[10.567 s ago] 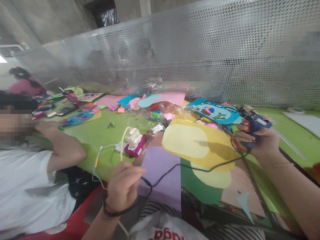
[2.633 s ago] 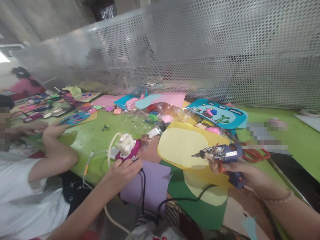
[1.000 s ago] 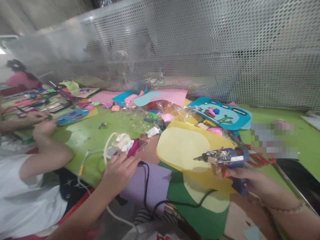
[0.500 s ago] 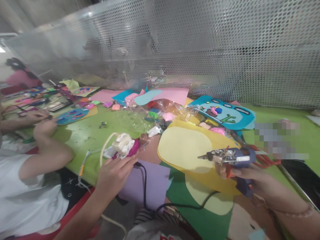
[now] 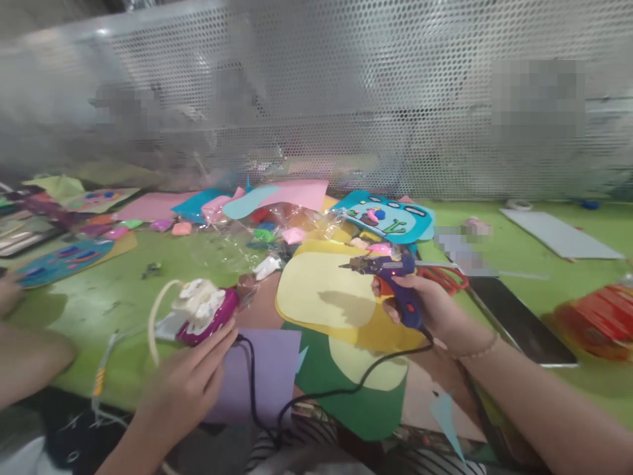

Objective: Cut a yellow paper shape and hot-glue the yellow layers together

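In my right hand (image 5: 425, 307) is a dark blue hot glue gun (image 5: 403, 280), its nozzle pointing left over a pale yellow paper shape (image 5: 306, 284). My fingers wrap its handle near the orange trigger, and a small light glows on its body. My left hand (image 5: 190, 376) grips the near edge of a magenta power strip (image 5: 217, 320) with fingers fairly straight; the thumb is hidden. White plugs (image 5: 198, 297) crowd the strip's top. A black cord (image 5: 321, 394) loops from the glue gun's handle to the strip. The pale shape lies on larger darker yellow paper (image 5: 400, 333).
Purple (image 5: 267, 369) and green paper (image 5: 356, 409) lie at the near edge. Behind are clear plastic bags (image 5: 222, 251), clay packs and a blue clay picture (image 5: 386, 214). A phone (image 5: 519, 320) lies right. A perforated metal panel (image 5: 316, 99) borders the back. Another person's arm (image 5: 30, 356) is at left.
My view has swung right, bringing a white board and a red bag into sight. The glue gun has turned, showing its side and handle. My left hand stays at the power strip.
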The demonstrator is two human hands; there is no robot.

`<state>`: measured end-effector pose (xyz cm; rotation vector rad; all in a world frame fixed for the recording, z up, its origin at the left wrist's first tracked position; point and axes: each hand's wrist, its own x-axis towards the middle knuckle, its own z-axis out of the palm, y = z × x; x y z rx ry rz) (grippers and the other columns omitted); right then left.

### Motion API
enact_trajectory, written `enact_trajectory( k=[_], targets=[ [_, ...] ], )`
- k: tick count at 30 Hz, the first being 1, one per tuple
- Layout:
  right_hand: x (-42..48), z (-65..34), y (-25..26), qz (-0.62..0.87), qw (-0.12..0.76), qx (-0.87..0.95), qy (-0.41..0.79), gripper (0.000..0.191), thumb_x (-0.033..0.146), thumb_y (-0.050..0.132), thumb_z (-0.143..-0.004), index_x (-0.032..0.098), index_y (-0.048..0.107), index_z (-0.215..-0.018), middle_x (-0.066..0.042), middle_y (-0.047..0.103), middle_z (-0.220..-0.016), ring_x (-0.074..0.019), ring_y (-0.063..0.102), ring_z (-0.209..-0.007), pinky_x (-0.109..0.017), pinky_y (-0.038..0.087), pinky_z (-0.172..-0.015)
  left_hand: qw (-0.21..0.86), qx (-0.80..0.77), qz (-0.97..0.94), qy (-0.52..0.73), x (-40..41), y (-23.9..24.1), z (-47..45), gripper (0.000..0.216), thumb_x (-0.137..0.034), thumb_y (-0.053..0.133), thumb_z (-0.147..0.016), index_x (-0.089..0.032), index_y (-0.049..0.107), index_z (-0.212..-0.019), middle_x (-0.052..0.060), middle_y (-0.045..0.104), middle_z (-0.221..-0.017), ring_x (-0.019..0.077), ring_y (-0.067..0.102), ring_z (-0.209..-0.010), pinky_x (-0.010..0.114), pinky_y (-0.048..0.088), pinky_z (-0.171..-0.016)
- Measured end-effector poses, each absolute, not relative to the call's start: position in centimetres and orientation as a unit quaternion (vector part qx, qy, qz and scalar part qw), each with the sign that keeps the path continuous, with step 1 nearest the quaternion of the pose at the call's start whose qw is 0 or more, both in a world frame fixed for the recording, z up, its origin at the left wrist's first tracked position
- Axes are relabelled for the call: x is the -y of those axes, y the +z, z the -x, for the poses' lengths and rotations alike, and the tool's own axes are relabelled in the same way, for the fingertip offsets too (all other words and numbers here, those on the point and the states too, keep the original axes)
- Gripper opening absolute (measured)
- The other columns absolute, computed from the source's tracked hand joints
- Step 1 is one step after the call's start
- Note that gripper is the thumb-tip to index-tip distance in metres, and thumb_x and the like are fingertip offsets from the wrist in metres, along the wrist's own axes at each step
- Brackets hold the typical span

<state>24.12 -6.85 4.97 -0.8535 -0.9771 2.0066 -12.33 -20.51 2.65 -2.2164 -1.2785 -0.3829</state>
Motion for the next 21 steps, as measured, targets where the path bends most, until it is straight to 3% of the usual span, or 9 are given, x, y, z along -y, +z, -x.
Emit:
enact_trajectory(
  k=[5,10,17,21],
  targets=[
    [6.3,-24.9,4.9,0.320,0.363,0.334,0.809,0.017,0.015,0.059,-0.061,0.018,0.060,-0.077,-0.001,0.060,-0.063,-0.0159,0.060,-0.060,-0.031,0.052,-0.057,0.201,0.446,0.852,-0.183,18.8,5.6,7.4,0.031,-0.017,0.044,-0.085,-0.019,0.064,-0.109,0.007,0.067,-0.102,0.0182,0.063,-0.087,0.028,0.048,-0.078],
    [5.6,-25.5,4.8,0.315,0.364,0.369,0.795,0.022,0.010,0.060,-0.060,0.018,0.060,-0.080,-0.001,0.061,-0.065,-0.0161,0.060,-0.064,-0.033,0.052,-0.062,0.035,0.375,0.922,-0.091,16.2,9.5,1.6,0.030,-0.025,0.039,-0.090,-0.025,0.067,-0.099,0.004,0.068,-0.090,0.0159,0.062,-0.080,0.028,0.048,-0.074],
    [4.3,-26.3,5.1,0.388,0.440,0.327,0.741,0.016,0.012,0.055,-0.066,0.015,0.060,-0.081,-0.003,0.059,-0.058,-0.0117,0.052,-0.049,-0.022,0.047,-0.046,0.000,0.440,0.895,-0.069,9.6,11.5,-2.6,0.033,-0.033,0.035,-0.091,-0.024,0.063,-0.106,0.003,0.067,-0.104,0.0193,0.061,-0.093,0.032,0.046,-0.081],
    [3.7,-26.9,5.6,0.409,0.510,0.312,0.689,0.008,0.015,0.056,-0.071,0.016,0.057,-0.079,0.001,0.055,-0.058,-0.0066,0.043,-0.041,-0.017,0.040,-0.036,-0.007,0.525,0.851,0.019,5.7,8.9,-1.9,0.039,-0.039,0.042,-0.086,-0.015,0.059,-0.112,0.013,0.062,-0.114,0.0275,0.057,-0.105,0.038,0.043,-0.087]
  ],
)
